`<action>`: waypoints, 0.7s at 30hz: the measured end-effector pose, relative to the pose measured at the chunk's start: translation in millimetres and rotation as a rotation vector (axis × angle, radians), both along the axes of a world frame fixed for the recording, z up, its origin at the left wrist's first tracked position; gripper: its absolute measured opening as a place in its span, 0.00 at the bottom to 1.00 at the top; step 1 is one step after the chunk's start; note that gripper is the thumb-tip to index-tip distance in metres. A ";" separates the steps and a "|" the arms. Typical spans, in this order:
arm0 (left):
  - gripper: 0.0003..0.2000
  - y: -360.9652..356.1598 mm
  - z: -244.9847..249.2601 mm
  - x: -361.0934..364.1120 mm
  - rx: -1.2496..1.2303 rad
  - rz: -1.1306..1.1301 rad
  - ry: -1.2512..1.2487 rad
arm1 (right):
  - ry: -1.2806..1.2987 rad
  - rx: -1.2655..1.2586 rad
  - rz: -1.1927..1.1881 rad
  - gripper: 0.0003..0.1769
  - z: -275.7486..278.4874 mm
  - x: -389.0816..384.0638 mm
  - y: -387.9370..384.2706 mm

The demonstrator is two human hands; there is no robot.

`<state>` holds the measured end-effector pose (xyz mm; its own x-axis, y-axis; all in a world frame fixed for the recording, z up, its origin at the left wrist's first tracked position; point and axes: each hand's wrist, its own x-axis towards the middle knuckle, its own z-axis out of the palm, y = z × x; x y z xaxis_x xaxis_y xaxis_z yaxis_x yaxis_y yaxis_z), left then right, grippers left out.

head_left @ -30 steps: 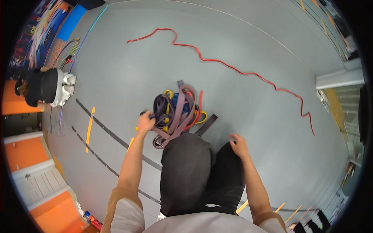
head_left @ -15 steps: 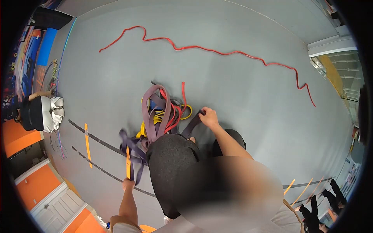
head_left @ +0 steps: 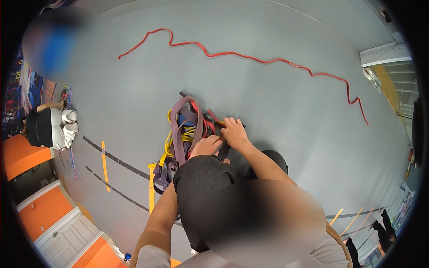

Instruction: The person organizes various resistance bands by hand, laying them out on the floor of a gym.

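Observation:
A tangled heap of flat elastic bands lies on the grey floor between my knees: a broad mauve band (head_left: 174, 134) loops on top, with yellow bands (head_left: 187, 133), red ones and dark ones under it. My left hand (head_left: 206, 146) rests at the heap's near right side, fingers stretched toward my right hand. Beside it, my right hand (head_left: 235, 134) lies over the heap's right edge, fingers extended and slightly apart. A short dark band end shows just past its fingers. What lies under both palms is hidden. Purple bands (head_left: 164, 174) trail by my left knee.
A long red band (head_left: 241, 56) runs in a wavy line across the floor ahead. Black tape (head_left: 117, 157) and orange strips (head_left: 105, 166) mark the floor at left. Another person (head_left: 49, 128) bends near the left wall, beside ropes. Dark-clothed legs (head_left: 383, 230) show at lower right.
My left hand has let go of the purple band at lower left and moved to the heap. My right hand has shifted inward and its fingers have spread from the dark band.

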<state>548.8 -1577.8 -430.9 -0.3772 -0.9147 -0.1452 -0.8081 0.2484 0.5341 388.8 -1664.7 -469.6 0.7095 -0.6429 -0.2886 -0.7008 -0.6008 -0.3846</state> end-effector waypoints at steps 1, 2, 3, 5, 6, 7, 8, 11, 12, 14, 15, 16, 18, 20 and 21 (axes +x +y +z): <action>0.22 -0.5 -5.8 -4.5 0.037 -0.092 -0.233 | 0.010 -0.054 0.029 0.09 0.7 -5.5 2.0; 0.22 0.4 -12.5 -4.2 0.036 -0.090 -0.232 | 0.011 -0.055 0.031 0.09 6.1 -11.6 2.3; 0.24 3.3 -18.9 -4.2 0.021 -0.026 -0.358 | -0.021 -0.066 0.048 0.09 11.7 -19.4 3.2; 0.19 10.3 -24.2 -1.1 -0.020 0.105 -0.448 | -0.058 -0.073 0.071 0.09 20.2 -30.7 5.8; 0.19 13.6 -23.8 0.2 -0.017 0.110 -0.450 | -0.097 -0.059 0.058 0.09 23.0 -35.7 7.6; 0.19 15.7 -24.0 1.0 -0.038 0.111 -0.493 | -0.135 -0.048 0.047 0.09 24.5 -38.9 7.8; 0.18 18.9 -26.0 1.1 -0.059 0.115 -0.535 | -0.135 -0.049 0.058 0.09 24.3 -40.0 8.3; 0.17 27.0 -28.4 5.4 -0.026 0.146 -0.560 | -0.187 -0.045 0.040 0.09 24.5 -35.9 6.6; 0.17 29.8 -26.0 7.3 -0.027 0.145 -0.559 | -0.209 -0.040 0.007 0.09 24.9 -32.9 3.2; 0.14 30.7 -22.1 10.1 -0.027 0.197 -0.527 | -0.231 -0.037 -0.006 0.08 24.6 -26.9 -4.7; 0.12 29.9 -20.0 12.7 -0.011 0.176 -0.475 | -0.199 -0.015 -0.013 0.07 24.5 -25.6 -7.4; 0.11 29.2 -17.1 16.6 0.004 0.153 -0.424 | -0.166 0.005 -0.022 0.06 25.5 -24.6 -8.7; 0.09 33.4 -9.5 25.7 -0.048 0.180 -0.270 | -0.189 0.022 -0.042 0.06 23.6 -26.6 -6.7; 0.10 40.3 -3.0 28.3 0.105 0.333 -0.019 | -0.209 0.029 -0.060 0.05 24.0 -31.3 -2.7; 0.13 47.6 3.4 27.1 0.103 0.388 -0.039 | -0.225 0.064 -0.075 0.05 24.3 -34.3 3.5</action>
<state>575.9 -1530.2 -427.5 0.0009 -0.9679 -0.2512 -0.8514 -0.1325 0.5075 354.6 -1661.2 -445.3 0.7114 -0.6818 -0.1703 -0.6350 -0.5198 -0.5715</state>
